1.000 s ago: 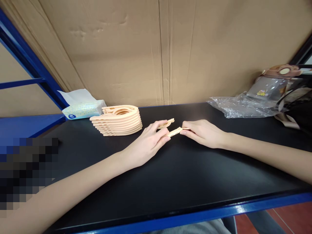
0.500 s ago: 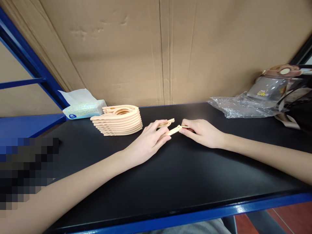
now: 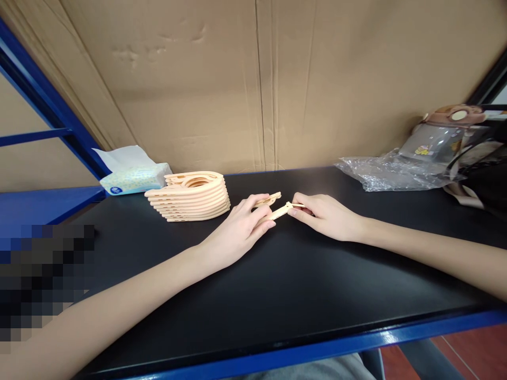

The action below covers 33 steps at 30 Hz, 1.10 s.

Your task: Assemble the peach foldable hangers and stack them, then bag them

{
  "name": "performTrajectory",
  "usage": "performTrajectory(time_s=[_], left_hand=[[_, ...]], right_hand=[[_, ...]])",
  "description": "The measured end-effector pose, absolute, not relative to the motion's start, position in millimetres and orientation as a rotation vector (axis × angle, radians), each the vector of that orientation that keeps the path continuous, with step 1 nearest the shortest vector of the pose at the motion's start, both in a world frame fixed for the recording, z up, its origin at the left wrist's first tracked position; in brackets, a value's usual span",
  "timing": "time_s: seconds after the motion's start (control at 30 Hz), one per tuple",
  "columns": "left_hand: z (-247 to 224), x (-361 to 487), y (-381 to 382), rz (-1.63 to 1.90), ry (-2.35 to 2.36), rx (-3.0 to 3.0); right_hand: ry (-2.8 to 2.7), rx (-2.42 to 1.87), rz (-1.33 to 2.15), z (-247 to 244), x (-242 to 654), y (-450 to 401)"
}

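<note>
A pale peach plastic folding hanger is held just above the black table, between both hands. My left hand is closed round its left part, with thumb and fingers on either side. My right hand pinches a thin piece at the hanger's right end between thumb and fingertips. Part of the hanger is hidden behind my left fingers. Left of my left hand stands a neat stack of similar folded hangers, lying flat on one another.
A pack of tissues sits behind the stack at the left. Crumpled clear plastic, a clear bottle with a brown lid and a dark bag are at the right. Cardboard walls the back of the black table.
The view has shifted very slightly. Both hands keep their hold on the hanger, and the right fingertips have moved a touch at its right end.
</note>
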<state>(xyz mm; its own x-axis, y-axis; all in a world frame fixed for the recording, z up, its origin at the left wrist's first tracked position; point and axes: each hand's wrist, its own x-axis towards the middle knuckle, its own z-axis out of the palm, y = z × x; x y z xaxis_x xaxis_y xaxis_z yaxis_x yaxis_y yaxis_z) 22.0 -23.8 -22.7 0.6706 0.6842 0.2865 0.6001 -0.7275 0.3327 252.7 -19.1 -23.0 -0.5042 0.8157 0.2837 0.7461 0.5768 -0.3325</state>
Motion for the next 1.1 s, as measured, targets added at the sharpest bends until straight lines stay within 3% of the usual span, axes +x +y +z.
performTrajectory(time_s=[0.4, 0.87, 1.1], left_hand=[[-21.3, 21.3, -25.5, 0.602, 0.966, 2.694], [-23.0, 21.2, -24.1, 0.572, 0.967, 2.705], [-20.2, 20.2, -24.6, 0.531, 0.922, 2.699]], right_hand=[[-2.603, -1.167, 0.113, -19.9, 258.5, -18.8], [-2.639, -0.887, -0.993, -20.2, 259.5, -16.2], [-2.575, -0.762, -1.012, -20.4, 260.4, -15.8]])
